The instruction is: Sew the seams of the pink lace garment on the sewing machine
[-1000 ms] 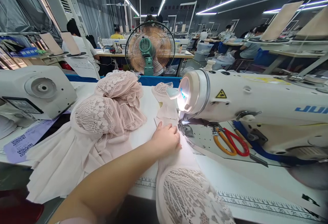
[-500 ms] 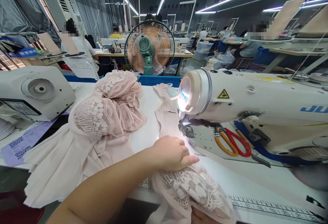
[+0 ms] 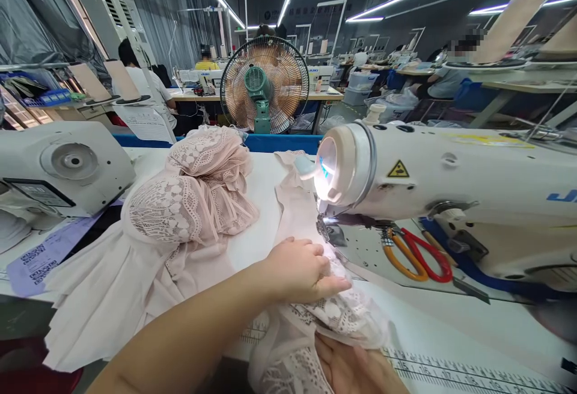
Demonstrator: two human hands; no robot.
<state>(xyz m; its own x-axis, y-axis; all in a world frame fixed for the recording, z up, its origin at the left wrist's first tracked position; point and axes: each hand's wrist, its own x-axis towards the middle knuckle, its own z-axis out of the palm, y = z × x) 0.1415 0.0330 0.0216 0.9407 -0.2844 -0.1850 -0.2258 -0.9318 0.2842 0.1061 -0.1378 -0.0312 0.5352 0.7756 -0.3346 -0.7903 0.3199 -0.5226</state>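
A pale pink lace bra [image 3: 347, 314] lies partly on the white table, its plain band [image 3: 295, 204] running up beside the sewing machine's needle area [image 3: 322, 222]. My left hand [image 3: 300, 270] rests palm down across the fabric just below the presser foot, fingers bent a little and thumb stretched out to the right. Below it, my right hand [image 3: 360, 370] is turned palm up among the lace folds. Its palm shows with nothing in it, while some fingertips are hidden under a cup [image 3: 288, 367] at its left.
Orange and red-handled scissors [image 3: 419, 255] lie under the machine arm [image 3: 451, 165]. A pile of lace bras [image 3: 157, 207] is at the left, next to another machine head [image 3: 67, 165]. A ruler strip [image 3: 451, 370] runs along the front edge. A fan [image 3: 259, 81] stands beyond.
My right hand has come up out of the folds, its palm now showing. The lower cup has folded over to the left. The left hand has hardly moved on the fabric.
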